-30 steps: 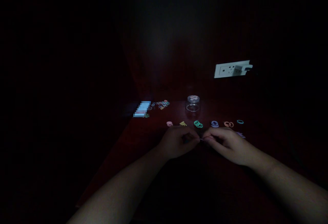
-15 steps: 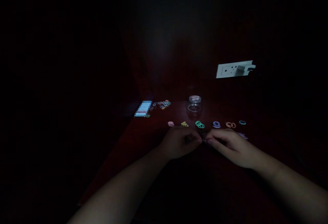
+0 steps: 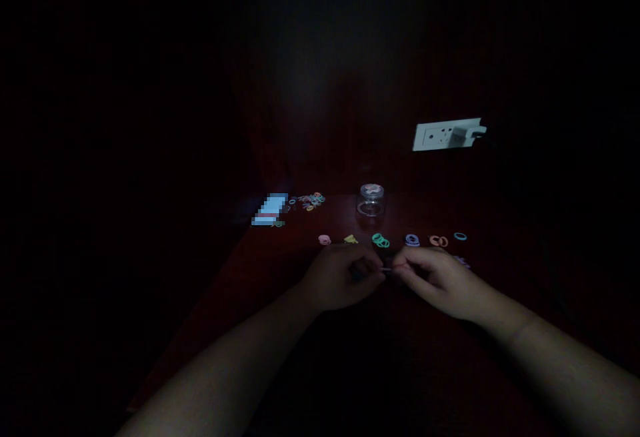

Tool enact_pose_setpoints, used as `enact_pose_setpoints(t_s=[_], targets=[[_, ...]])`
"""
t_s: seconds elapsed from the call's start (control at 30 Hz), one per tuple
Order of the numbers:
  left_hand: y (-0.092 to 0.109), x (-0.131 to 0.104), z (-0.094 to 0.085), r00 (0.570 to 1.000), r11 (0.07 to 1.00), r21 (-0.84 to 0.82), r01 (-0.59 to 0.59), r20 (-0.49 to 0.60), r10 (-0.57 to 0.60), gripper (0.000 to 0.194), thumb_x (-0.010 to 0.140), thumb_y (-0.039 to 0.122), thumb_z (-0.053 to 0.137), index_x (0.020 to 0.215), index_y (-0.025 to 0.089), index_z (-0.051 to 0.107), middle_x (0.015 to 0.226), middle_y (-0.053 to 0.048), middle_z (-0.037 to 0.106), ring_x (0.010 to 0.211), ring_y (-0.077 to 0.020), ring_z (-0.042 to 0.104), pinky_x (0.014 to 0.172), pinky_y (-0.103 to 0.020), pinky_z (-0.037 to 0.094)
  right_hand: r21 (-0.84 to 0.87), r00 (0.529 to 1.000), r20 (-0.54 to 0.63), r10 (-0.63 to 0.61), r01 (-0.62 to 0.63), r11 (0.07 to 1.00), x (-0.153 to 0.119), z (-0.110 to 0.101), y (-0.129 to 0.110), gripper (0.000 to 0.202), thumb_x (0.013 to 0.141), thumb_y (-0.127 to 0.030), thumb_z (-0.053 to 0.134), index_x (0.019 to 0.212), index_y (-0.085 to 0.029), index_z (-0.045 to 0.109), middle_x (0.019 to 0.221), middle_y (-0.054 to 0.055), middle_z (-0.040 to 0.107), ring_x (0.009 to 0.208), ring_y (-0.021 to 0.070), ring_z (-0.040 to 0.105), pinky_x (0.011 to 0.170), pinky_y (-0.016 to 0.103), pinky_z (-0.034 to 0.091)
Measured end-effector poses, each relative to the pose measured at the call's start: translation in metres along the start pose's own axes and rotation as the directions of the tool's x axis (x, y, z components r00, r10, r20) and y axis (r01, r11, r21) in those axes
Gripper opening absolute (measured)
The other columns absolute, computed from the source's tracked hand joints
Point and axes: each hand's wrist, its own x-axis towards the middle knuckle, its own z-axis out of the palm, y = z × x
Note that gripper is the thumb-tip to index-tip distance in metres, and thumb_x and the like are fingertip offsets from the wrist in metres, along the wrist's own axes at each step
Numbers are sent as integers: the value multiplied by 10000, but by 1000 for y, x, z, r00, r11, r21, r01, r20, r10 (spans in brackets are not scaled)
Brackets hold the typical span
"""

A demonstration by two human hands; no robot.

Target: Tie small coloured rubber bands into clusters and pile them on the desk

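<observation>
My left hand point(image 3: 340, 277) and my right hand point(image 3: 437, 280) face each other, fingertips pinched on a thin pinkish band point(image 3: 386, 268) stretched between them. The image is dark, so the band's full shape cannot be made out. Just beyond my hands lies a row of small ring bands: pink point(image 3: 325, 240), yellow point(image 3: 351, 239), green point(image 3: 381, 240), purple point(image 3: 412, 240), orange point(image 3: 439, 241) and a single blue one point(image 3: 460, 236). Some purple bands point(image 3: 463, 262) lie partly hidden behind my right hand.
A clear lidded jar point(image 3: 371, 201) stands behind the row. Farther left are a mixed pile of bands point(image 3: 313, 201) and a bright phone-like screen point(image 3: 271, 210), pixelated. A white socket plate with a plug point(image 3: 447, 134) is on the wall.
The view has shifted slightly, so everything sits a little farther left. Between my fingertips, the pinkish band shows more clearly. Both hands are still pinched together closely.
</observation>
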Motion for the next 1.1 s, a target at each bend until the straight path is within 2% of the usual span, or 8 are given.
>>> enact_pose_setpoints(t_s=[0.17,0.8,1.0,1.1], targets=[[1,1,0,999,999,13,31,13,-31,108,851,266,640,866,161,662,783,-15,707,680,-94,648,639,-203,519,-4,1000,-6,-9,9,1000,0,-1,-1,224,947,-307,482,769,-187,542,640,-20,499,578,109,456,538,229,383],[-5,-2,1,994,994,-8,106,31,-106,72,825,210,631,836,159,680,770,-16,721,659,-97,653,631,-207,516,76,999,8,45,-46,996,-4,0,5,176,949,-301,484,857,-182,574,683,-9,525,617,121,475,569,240,406],[-5,-2,2,995,995,13,103,7,-103,75,816,221,648,830,161,691,761,-16,725,640,-93,650,616,-201,517,93,999,27,39,-41,995,-4,0,5,149,922,-326,544,941,-185,590,696,-18,515,622,121,475,572,238,412],[-5,-2,3,996,996,20,85,13,-86,76,818,220,644,836,165,693,771,-16,729,649,-95,656,619,-202,520,98,998,38,48,-51,994,-3,3,5,157,922,-335,550,901,-187,598,675,-24,505,607,115,468,564,234,407]])
